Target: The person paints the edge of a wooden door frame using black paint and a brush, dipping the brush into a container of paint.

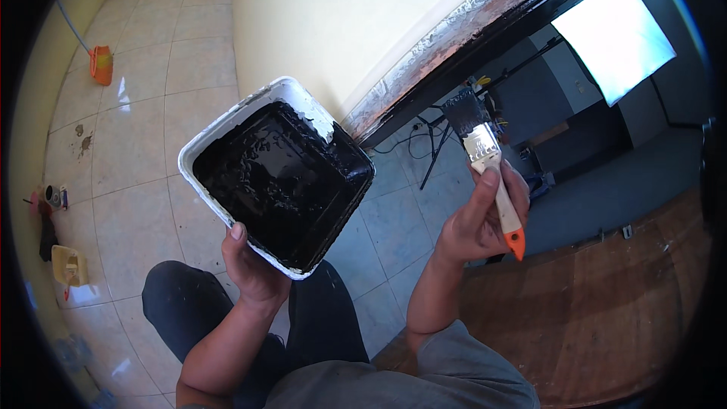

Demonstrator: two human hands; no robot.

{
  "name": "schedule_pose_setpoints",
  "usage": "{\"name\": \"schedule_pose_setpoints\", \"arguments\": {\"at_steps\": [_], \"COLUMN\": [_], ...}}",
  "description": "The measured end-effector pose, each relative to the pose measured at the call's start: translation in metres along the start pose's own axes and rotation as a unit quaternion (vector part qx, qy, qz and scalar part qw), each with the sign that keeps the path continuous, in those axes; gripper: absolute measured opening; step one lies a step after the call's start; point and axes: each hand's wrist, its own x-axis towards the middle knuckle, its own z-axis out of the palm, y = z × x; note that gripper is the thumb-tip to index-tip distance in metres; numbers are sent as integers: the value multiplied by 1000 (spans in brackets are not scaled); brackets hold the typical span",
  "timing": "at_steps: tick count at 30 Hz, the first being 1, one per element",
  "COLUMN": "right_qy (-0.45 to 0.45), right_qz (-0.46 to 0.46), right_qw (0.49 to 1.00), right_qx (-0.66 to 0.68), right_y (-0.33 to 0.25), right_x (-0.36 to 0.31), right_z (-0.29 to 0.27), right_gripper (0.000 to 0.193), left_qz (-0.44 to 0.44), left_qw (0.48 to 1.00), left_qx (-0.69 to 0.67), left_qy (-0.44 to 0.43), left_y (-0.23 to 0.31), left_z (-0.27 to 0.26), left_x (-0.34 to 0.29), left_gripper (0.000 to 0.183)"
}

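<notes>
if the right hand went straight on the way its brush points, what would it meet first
Probably the dark door frame, met by the bristles of the brush ahead of the right hand; depth is unclear, so it might pass in front.

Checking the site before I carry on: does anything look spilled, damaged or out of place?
Two things. Dark smudges mark the pale floor tiles at left, perhaps spills. The wall edge beside the dark frame looks rough and patchy, unlike the smooth cream wall.
</notes>
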Motion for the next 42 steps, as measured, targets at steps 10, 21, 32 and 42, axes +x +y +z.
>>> {"name": "schedule_pose_setpoints", "arguments": {"at_steps": [10,21,32,42], "right_qy": [-141,-139,-190,-147], "right_qz": [-186,-193,-127,-193], "right_qw": [952,956,959,952], "right_qx": [-196,-172,-166,-188], "right_y": [12,-5,11,16], "right_x": [-48,-38,-88,-76], "right_z": [17,22,20,32], "right_gripper": [24,24,21,21], "left_qz": [19,8,32,38], "left_qw": [999,999,998,997], "left_qx": [2,-29,-48,-55], "left_qy": [26,26,32,34], "left_y": [21,28,26,24], "left_z": [12,6,5,5], "left_x": [13,18,25,27], "left_gripper": [79,68,67,64]}}
